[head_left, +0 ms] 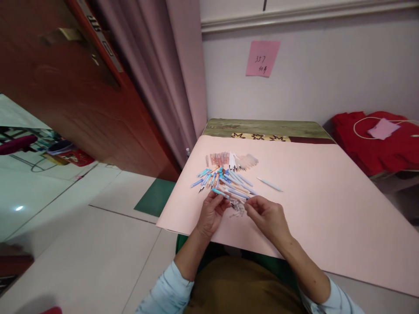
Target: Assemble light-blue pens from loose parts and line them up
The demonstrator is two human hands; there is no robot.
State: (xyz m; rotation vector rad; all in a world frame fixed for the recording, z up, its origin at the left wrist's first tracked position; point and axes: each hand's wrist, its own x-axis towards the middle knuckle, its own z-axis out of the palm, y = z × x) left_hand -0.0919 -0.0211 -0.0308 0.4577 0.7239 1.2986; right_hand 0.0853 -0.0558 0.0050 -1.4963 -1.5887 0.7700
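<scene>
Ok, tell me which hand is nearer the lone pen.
Right: the right hand is on the near side of the lone pen; the left hand is farther leftward.

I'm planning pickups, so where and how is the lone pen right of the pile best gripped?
Probably grip the lone pen mid-barrel, pinching across its width, with the right hand coming from above its near side: it lies flat and slim, apart from the pile.
</scene>
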